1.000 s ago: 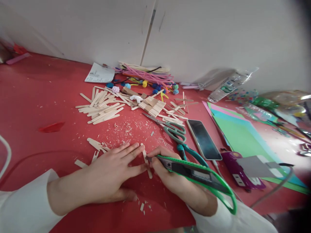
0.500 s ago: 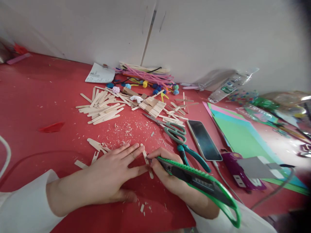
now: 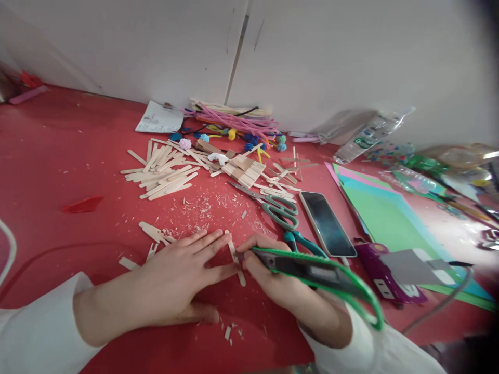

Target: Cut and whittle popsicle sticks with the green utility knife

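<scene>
A pale wooden craft stick (image 3: 230, 244) lies on the red tabletop (image 3: 50, 156) between my hands. My left hand (image 3: 187, 278) is flat with its fingers spread, the index fingertip resting on the stick. In my right hand (image 3: 267, 265) is a green utility knife (image 3: 312, 270), pinched near its blade end, with the tip at the middle of the stick. Its handle slants back over my right wrist. Left of my left hand are several cut sticks (image 3: 154, 231), some notched. Wood shavings (image 3: 202, 208) are scattered beyond my fingers.
Behind are a pile of craft sticks (image 3: 163, 171), pink pipe cleaners (image 3: 237, 122) and grey scissors (image 3: 280, 208). Teal-handled pliers (image 3: 307, 244), a phone (image 3: 328, 223), coloured paper (image 3: 382, 208), a purple box (image 3: 390, 280) and a plastic bottle (image 3: 362, 140) are to the right.
The knife's rear end has swung up and slightly left, now covering more of the teal handles. My left hand has stayed on the stick.
</scene>
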The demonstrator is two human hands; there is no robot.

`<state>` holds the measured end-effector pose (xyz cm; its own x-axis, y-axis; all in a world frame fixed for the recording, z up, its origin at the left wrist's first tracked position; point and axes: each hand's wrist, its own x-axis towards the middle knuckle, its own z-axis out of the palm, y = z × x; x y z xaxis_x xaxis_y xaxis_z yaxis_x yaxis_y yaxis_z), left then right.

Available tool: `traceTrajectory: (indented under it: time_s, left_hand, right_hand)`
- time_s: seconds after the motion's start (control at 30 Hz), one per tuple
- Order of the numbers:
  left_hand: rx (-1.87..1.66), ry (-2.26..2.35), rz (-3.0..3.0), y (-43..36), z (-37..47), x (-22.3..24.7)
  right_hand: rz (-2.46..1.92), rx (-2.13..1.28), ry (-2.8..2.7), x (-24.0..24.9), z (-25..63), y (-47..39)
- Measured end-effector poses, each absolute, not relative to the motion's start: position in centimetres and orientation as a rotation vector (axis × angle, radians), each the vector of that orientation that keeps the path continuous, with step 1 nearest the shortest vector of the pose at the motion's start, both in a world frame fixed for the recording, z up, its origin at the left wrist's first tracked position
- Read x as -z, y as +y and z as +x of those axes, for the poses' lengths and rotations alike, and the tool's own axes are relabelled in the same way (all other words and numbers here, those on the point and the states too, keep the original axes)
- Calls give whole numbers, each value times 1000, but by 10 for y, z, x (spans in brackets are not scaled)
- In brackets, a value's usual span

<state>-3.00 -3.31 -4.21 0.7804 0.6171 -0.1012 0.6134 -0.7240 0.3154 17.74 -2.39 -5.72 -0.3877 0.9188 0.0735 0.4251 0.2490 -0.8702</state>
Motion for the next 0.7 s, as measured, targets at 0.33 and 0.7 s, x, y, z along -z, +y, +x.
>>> traceTrajectory:
  time_s: [0.33, 0.7]
  left_hand:
    - [-32, 877, 2631, -30, -33, 40]
    - [-79, 888, 2661, -29, -32, 39]
  right_hand:
    - [-1191, -1075, -1924, 44, 183, -13]
    - [-1133, -1000, -1985, 34, 195, -5]
